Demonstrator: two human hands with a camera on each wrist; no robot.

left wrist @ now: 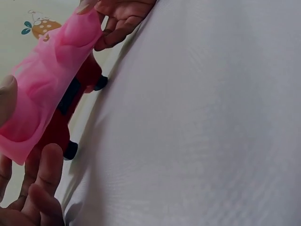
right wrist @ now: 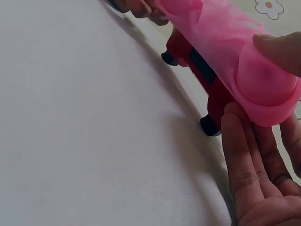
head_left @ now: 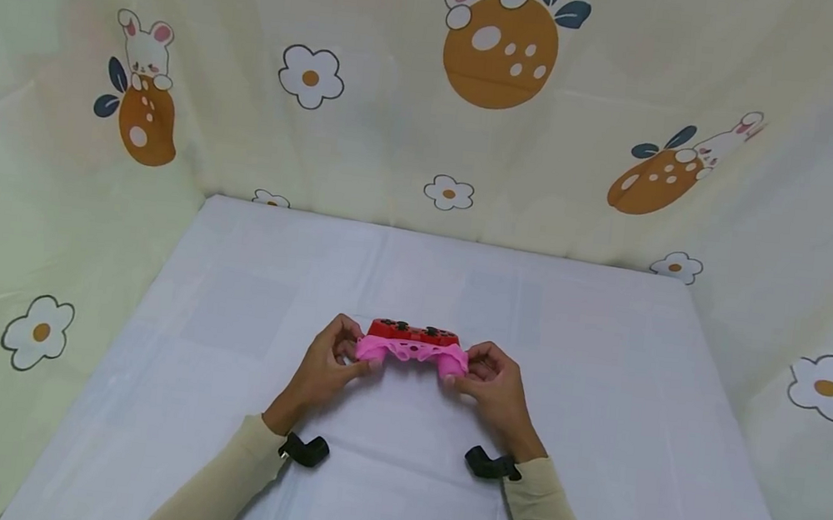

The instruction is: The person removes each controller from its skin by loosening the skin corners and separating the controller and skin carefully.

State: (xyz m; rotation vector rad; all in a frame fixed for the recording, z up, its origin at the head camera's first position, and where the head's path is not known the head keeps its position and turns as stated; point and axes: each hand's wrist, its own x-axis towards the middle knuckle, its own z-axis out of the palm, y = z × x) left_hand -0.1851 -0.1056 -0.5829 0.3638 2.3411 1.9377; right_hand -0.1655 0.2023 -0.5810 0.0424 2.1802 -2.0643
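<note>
A red game controller [head_left: 415, 333] with black buttons and sticks is partly covered by a pink silicone sleeve [head_left: 411, 350]. The sleeve wraps the two grips, while the red upper part stays bare. My left hand [head_left: 327, 362] pinches the sleeve's left end, thumb on the near side. At the other end my right hand [head_left: 495, 385] pinches it the same way, the thumb [right wrist: 282, 52] pressing on the pink grip end. Both wrist views show the controller's red underside [left wrist: 59, 127] and dark shoulder triggers [right wrist: 210, 126] just beyond the sleeve's edge.
A table [head_left: 250, 269] draped in white cloth lies under the hands. Cream curtains [head_left: 367, 146] printed with rabbits and flowers stand behind it and at both sides. Black camera mounts [head_left: 304, 450] sit on both wrists over beige sleeves.
</note>
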